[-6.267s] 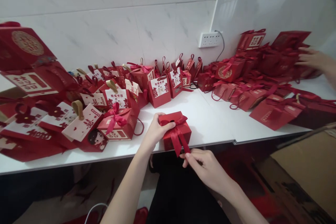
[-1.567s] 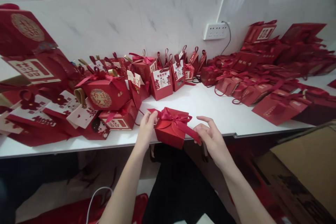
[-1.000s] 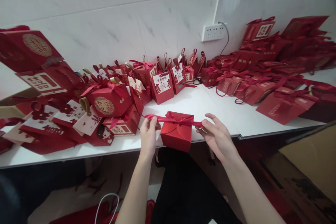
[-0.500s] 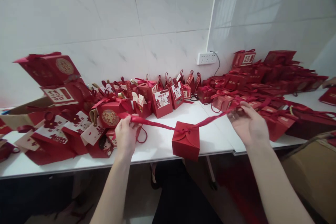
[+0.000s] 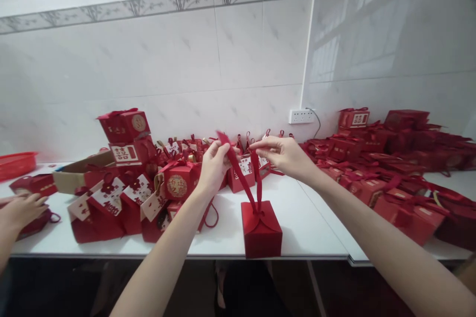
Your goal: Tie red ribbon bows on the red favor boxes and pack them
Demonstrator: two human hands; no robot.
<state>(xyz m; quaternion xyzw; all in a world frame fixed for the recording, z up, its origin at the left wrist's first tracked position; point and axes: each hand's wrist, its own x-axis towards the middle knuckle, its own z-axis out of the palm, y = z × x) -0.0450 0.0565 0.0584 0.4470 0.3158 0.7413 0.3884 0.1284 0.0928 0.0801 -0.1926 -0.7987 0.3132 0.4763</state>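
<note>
A small red gift box (image 5: 261, 230) stands at the near edge of the white table (image 5: 297, 213), in front of me. Two ends of its red ribbon (image 5: 248, 185) rise from the box's top. My left hand (image 5: 215, 163) pinches the left ribbon end, raised above the box. My right hand (image 5: 284, 155) pinches the right end at about the same height. The two hands are close together over the box, and the ribbon runs taut up to them.
Many red gift boxes and bags (image 5: 148, 183) crowd the table's left and back. More red bags (image 5: 390, 163) cover the right side. Another person's hand (image 5: 20, 210) rests at the far left. A red basket (image 5: 17, 163) sits at the back left, a wall socket (image 5: 301, 116) behind.
The bow has been pulled undone. My hands first drew the ribbon ends wide apart sideways, then brought them up and together above the box. The view has tilted upward.
</note>
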